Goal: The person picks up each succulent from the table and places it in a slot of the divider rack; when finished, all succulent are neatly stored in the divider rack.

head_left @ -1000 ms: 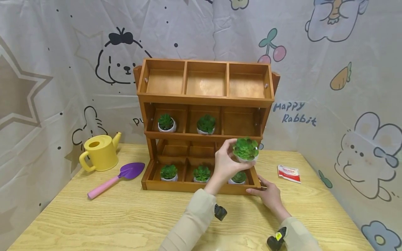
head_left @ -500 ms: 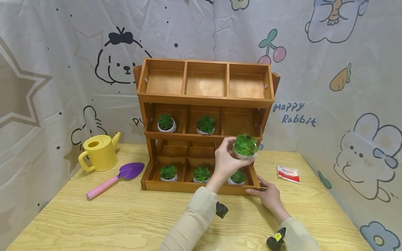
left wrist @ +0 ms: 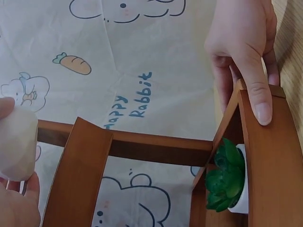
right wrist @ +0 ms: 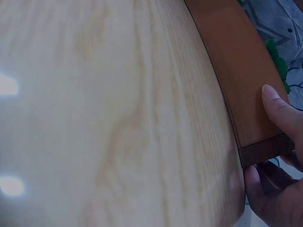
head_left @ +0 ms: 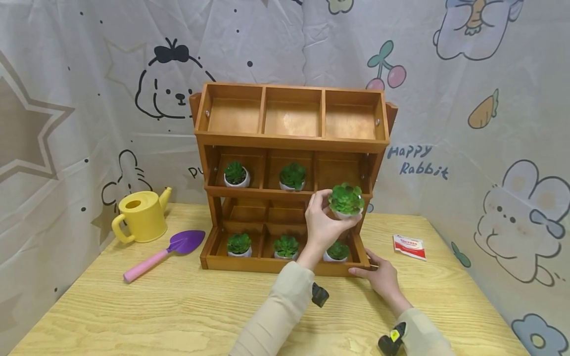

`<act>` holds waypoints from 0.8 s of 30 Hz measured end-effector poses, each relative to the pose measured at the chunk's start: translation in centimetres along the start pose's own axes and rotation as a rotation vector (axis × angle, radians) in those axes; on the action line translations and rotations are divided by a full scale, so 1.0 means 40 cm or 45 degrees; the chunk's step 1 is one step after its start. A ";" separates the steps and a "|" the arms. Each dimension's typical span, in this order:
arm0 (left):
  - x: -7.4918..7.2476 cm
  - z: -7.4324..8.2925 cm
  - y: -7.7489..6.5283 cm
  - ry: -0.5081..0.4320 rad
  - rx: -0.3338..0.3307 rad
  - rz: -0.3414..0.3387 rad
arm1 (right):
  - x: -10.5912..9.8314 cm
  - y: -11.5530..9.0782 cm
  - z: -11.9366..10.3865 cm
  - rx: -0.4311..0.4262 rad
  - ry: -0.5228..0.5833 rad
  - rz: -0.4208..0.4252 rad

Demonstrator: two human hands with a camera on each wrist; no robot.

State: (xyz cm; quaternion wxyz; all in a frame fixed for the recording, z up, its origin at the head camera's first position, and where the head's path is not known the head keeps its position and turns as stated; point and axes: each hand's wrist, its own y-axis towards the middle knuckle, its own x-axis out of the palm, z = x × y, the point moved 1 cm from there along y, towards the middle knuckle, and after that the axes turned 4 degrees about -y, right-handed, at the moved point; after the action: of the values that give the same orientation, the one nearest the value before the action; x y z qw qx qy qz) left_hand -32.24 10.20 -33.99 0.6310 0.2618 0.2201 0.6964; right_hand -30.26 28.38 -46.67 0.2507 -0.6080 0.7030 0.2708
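Note:
My left hand [head_left: 321, 225] pinches the white pot of a green succulent [head_left: 346, 199] between thumb and fingers. It is held in front of the right end of the middle tier of a wooden plant rack [head_left: 285, 143]. In the left wrist view only the white pot [left wrist: 19, 144] of that plant shows. With the thumb on the front board and fingers round the side, my right hand [head_left: 382, 278] grips the rack's lower right corner. Just inside that corner sits another potted succulent [left wrist: 226, 177].
Two potted succulents [head_left: 292, 176] stand in the middle tier, several in the bottom one. To the left are a yellow watering can [head_left: 143, 217] and a purple trowel [head_left: 166, 254] with a pink handle. A red and white packet [head_left: 409, 246] lies right of the rack.
My left hand has raised the potted succulent a little, closer to the middle tier's front edge. The right hand has stayed at the rack's corner.

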 end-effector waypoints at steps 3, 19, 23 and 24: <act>0.006 0.002 0.004 0.021 -0.003 0.031 | 0.000 0.000 0.001 0.000 0.000 0.000; 0.028 0.012 0.043 0.110 0.029 0.116 | -0.001 -0.001 0.000 0.008 0.003 -0.011; 0.032 0.007 0.055 0.119 0.040 0.141 | -0.001 -0.001 0.000 0.002 0.006 -0.015; 0.032 0.006 0.059 0.114 0.048 0.148 | -0.001 -0.001 0.000 0.001 0.007 -0.015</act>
State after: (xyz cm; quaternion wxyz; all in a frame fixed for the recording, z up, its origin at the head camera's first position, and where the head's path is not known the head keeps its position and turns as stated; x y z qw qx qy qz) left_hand -33.98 11.23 -32.19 0.5739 0.2544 0.2457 0.7386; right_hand -30.20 28.39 -46.65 0.2506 -0.6129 0.7001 0.2674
